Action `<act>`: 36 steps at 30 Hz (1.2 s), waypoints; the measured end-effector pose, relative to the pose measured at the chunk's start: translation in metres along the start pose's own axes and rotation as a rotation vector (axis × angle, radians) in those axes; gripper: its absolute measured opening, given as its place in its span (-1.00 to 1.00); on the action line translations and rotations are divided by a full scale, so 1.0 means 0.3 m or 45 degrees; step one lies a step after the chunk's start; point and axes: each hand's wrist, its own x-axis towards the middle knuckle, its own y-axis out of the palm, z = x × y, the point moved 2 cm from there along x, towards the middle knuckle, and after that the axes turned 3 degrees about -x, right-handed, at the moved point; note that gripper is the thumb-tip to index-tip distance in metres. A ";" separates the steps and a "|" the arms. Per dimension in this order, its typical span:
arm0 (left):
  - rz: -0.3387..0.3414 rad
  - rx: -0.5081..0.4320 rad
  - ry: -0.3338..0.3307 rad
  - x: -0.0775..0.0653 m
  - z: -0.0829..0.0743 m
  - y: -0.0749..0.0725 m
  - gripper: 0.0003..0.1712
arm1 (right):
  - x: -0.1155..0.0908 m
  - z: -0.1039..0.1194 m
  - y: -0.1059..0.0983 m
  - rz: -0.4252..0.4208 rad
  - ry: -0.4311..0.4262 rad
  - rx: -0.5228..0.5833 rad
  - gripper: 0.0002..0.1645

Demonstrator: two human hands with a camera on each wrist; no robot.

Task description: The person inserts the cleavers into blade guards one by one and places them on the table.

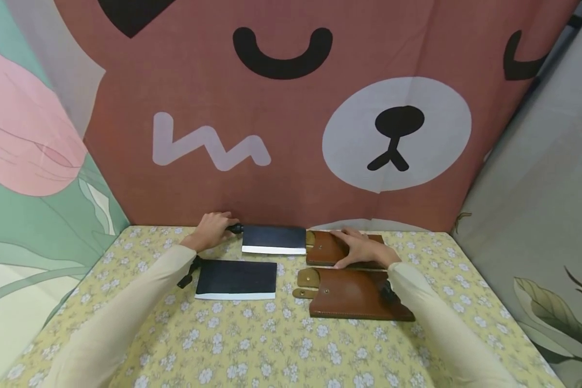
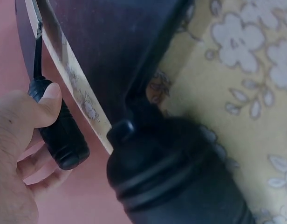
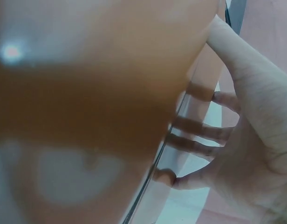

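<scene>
My left hand (image 1: pixel 212 230) grips the black ribbed handle (image 2: pixel 64 135) of the far cleaver (image 1: pixel 274 240), thumb on top and fingers beneath. This cleaver has a dark blade and a bright edge facing the near side. Its blunt right end lies against the mouth of the far brown leather sheath (image 1: pixel 322 250). My right hand (image 1: pixel 361 250) holds that sheath across its width, thumb at the near edge, fingers toward the far edge. The near cleaver (image 1: pixel 236 277) lies flat, its handle partly hidden by my left forearm. The near sheath (image 1: pixel 354 296) lies below my right hand, partly covered by that arm.
A yellow flowered cloth (image 1: pixel 252 345) covers the table. Close behind the far cleaver and sheath rises a brown cloth backdrop (image 1: pixel 291 188) with a bear face. Printed curtains stand on both sides. Two tan flaps (image 1: pixel 308 278) stick out from the near sheath.
</scene>
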 end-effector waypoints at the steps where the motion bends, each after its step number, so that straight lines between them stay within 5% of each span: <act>1: 0.005 0.004 -0.003 0.003 -0.002 0.000 -0.58 | 0.000 -0.001 -0.001 -0.002 0.006 0.005 0.40; 14: 0.078 0.002 -0.050 0.021 -0.009 0.001 -0.53 | -0.016 0.005 -0.012 -0.057 -0.008 0.048 0.39; 36: 0.085 -0.013 -0.058 0.020 -0.012 0.028 -0.54 | -0.022 -0.006 -0.009 -0.129 -0.035 0.099 0.38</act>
